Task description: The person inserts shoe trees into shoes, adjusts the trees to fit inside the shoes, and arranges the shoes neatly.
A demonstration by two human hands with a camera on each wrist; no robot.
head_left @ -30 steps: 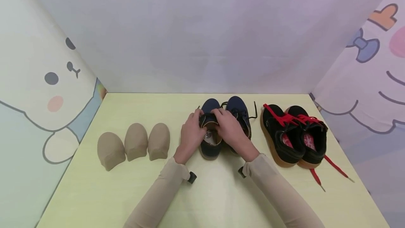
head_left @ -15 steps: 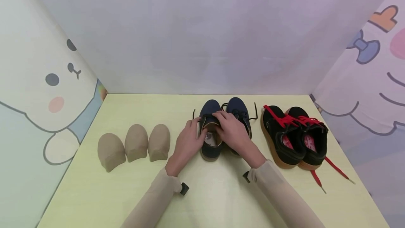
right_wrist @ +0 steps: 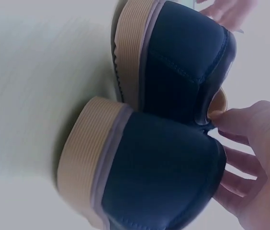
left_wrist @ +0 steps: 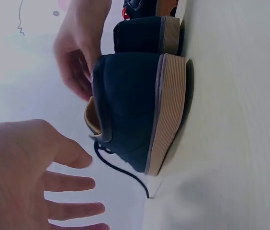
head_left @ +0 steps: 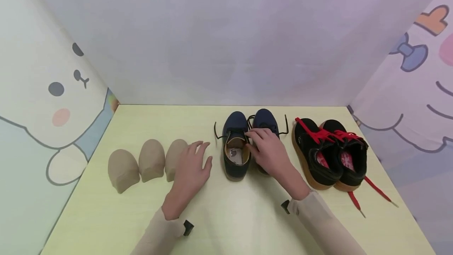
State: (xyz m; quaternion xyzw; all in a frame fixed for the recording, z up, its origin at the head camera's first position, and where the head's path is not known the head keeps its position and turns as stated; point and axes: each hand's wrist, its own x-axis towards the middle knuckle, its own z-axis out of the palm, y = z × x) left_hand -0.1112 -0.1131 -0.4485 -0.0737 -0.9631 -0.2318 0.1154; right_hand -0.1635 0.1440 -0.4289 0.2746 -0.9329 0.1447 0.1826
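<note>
A pair of navy shoes with tan soles stands at the table's middle. Its left shoe has an open tan-lined collar and loose black laces. My right hand lies over the right navy shoe. Its thumb and forefinger pinch the inner collar of the left shoe. My left hand hovers with spread fingers and holds nothing. It is between that shoe and three tan rounded inserts, over the rightmost one.
A pair of black shoes with red laces stands to the right, laces trailing toward the front. The pale yellow table is walled by panels at the back and on both sides.
My left hand has let go of the left navy shoe and moved left and back toward the tan inserts, fingers spreading. My right hand stays on the shoes.
</note>
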